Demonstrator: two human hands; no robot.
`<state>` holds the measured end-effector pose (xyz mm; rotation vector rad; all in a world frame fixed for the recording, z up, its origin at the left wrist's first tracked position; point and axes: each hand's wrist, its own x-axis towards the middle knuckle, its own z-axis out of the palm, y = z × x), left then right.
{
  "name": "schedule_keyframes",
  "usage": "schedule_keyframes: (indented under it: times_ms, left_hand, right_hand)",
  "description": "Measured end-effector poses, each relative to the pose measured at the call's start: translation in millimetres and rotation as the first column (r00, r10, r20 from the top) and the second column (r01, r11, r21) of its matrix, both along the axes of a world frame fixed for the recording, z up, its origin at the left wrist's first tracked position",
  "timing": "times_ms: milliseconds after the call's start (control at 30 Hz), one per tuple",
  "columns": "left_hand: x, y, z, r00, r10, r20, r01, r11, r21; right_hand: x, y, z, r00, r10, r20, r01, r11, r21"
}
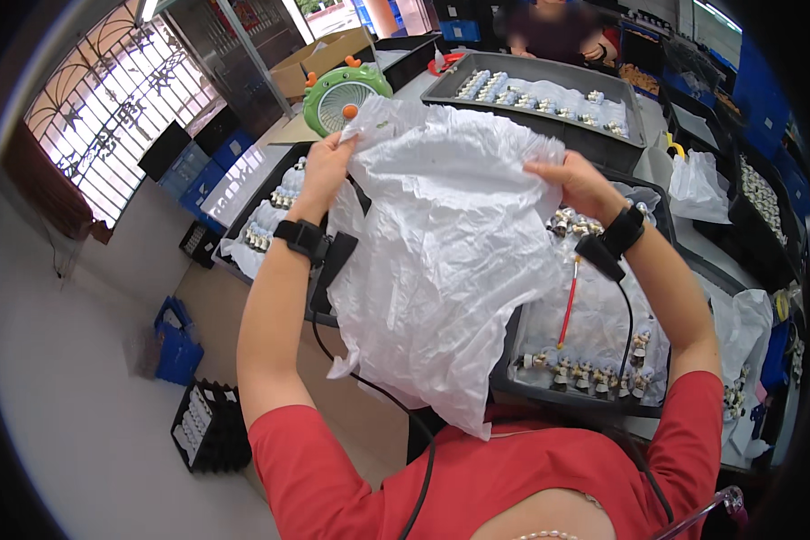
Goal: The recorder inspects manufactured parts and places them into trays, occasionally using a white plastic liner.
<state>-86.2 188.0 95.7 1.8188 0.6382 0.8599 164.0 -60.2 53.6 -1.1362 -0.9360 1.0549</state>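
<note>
Red top point(513, 463), black wrist straps point(301, 238)

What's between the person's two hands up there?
Crinkled white plastic, perhaps a bag, spans from the left hand to the right hand, as the head view shows.

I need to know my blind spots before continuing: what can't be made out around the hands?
Head view:
Parts of the left hand and right hand behind the white plastic: hidden by it.
Upper-left part of the near tray: covered by the white plastic.
Details of the figurines in the far grey tray: too small.
Person opposite: cut off by top edge.
</note>
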Motion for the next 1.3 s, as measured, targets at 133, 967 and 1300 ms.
schedule_keyframes:
  times_ms: [133, 967, 1300]
  left_hand:
    - [-30, 29, 38, 0.878, 0.38, -0.291, -0.177, 0.823, 0.54]
    - [-85, 124, -78, 0.987, 0.061, -0.152, -0.125, 0.879, -0.461]
    - [-93, 90, -61, 0.944, 0.187, -0.273, -0.244, 0.95, -0.195]
  right_hand:
    - [28, 16, 36, 0.974, -0.035, 0.224, 0.044, 0.998, -0.037]
    - [84, 110, -31, 0.261, -0.176, 0.949, 0.464, 0.885, 0.037]
    - [65, 99, -34, 0.271, -0.093, 0.958, 0.496, 0.866, -0.057]
